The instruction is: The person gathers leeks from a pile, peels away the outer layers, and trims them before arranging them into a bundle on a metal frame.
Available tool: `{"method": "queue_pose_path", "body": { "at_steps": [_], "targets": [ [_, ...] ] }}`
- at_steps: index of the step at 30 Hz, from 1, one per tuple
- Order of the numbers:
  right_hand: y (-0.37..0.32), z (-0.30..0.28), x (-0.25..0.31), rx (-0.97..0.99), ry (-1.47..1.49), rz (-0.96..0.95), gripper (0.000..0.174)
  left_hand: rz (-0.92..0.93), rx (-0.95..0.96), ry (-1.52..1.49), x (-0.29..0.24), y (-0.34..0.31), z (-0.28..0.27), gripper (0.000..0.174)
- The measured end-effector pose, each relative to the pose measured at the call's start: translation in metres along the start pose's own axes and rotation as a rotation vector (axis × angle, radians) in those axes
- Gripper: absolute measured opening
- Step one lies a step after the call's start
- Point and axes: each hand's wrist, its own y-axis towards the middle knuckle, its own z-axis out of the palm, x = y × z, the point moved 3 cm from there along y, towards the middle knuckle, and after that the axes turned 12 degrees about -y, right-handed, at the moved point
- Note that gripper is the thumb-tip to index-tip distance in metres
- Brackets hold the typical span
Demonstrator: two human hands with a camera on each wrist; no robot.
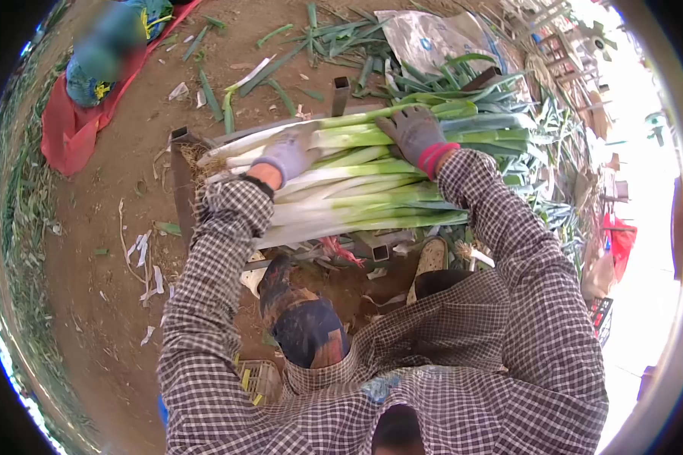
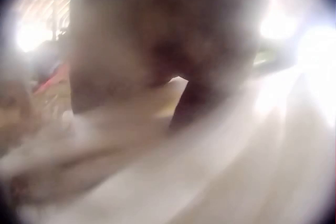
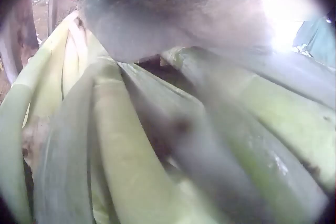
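Observation:
A wide bundle of leeks (image 1: pixel 349 203) lies crosswise in front of the person, white root ends at left and green leaves at right. The gloved left hand (image 1: pixel 287 153) rests on the white stalks near the roots. Farther right, the gloved right hand (image 1: pixel 415 136), with a pink cuff, lies over the green part with fingers spread. In the left wrist view the hand (image 2: pixel 163 35) is a dark blur above pale stalks (image 2: pixel 157 182). The right wrist view has the glove (image 3: pixel 173 16) against green stalks (image 3: pixel 131 145); its fingertips are hidden.
Metal posts (image 1: pixel 341 96) of a low frame stand around the leeks. Loose leaves (image 1: pixel 281 95) and a whitish sack (image 1: pixel 440 42) lie beyond. Red cloth (image 1: pixel 70 136) is at upper left, a crate (image 1: pixel 259 379) near the person's leg, and piled greens at right.

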Motion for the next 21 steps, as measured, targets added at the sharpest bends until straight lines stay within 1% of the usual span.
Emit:
{"method": "queue_pose_path", "body": {
  "at_steps": [1, 2, 4, 6, 7, 8, 9, 11, 12, 15, 16, 18, 19, 20, 21],
  "targets": [
    [0.0, 0.0, -0.001, 0.013, 0.007, -0.01, 0.057, 0.138, -0.054, -0.065, -0.013, 0.001, 0.005, 0.044],
    [0.0, 0.003, -0.002, -0.023, 0.014, -0.053, 0.055, 0.128, -0.061, -0.023, -0.014, 0.006, 0.01, 0.043],
    [-0.002, 0.006, -0.001, -0.059, 0.047, -0.043, 0.055, 0.103, -0.055, 0.062, -0.011, 0.013, 0.024, 0.041],
    [-0.004, 0.006, -0.002, -0.09, 0.079, -0.04, 0.053, 0.035, 0.008, 0.047, -0.006, 0.018, 0.03, 0.04],
    [0.0, 0.004, -0.004, -0.05, 0.089, -0.051, 0.055, 0.007, 0.023, 0.044, -0.008, 0.021, 0.025, 0.04],
    [0.003, 0.0, -0.005, -0.008, 0.096, -0.063, 0.057, 0.016, 0.019, 0.086, -0.001, 0.03, 0.03, 0.039],
    [0.001, -0.003, -0.006, 0.038, 0.103, -0.081, 0.059, 0.039, 0.014, 0.065, 0.003, 0.029, 0.035, 0.039],
    [-0.001, -0.002, -0.011, 0.001, 0.119, -0.153, 0.068, 0.076, -0.013, 0.028, 0.005, 0.027, 0.031, 0.038],
    [-0.002, 0.0, -0.013, -0.019, 0.132, -0.183, 0.073, 0.086, -0.066, 0.024, 0.001, 0.018, 0.029, 0.037],
    [-0.044, -0.022, -0.059, -0.118, 0.103, 0.045, 0.083, 0.1, -0.136, 0.014, -0.004, 0.006, 0.028, 0.038],
    [-0.059, -0.009, -0.079, -0.077, 0.061, 0.122, 0.085, 0.123, -0.168, 0.004, -0.003, 0.002, 0.026, 0.037],
    [-0.09, 0.01, -0.114, 0.014, 0.028, 0.232, 0.089, 0.091, -0.131, 0.017, -0.003, -0.006, 0.017, 0.038],
    [-0.103, 0.011, -0.125, 0.068, 0.04, 0.266, 0.09, 0.07, -0.112, 0.025, -0.001, -0.01, 0.013, 0.039],
    [-0.11, 0.015, -0.13, 0.121, 0.054, 0.3, 0.091, 0.004, -0.088, -0.004, 0.002, -0.012, 0.011, 0.037],
    [-0.11, 0.016, -0.126, 0.158, 0.015, 0.319, 0.091, 0.047, -0.122, 0.006, 0.009, -0.013, 0.012, 0.037]
  ]
}}
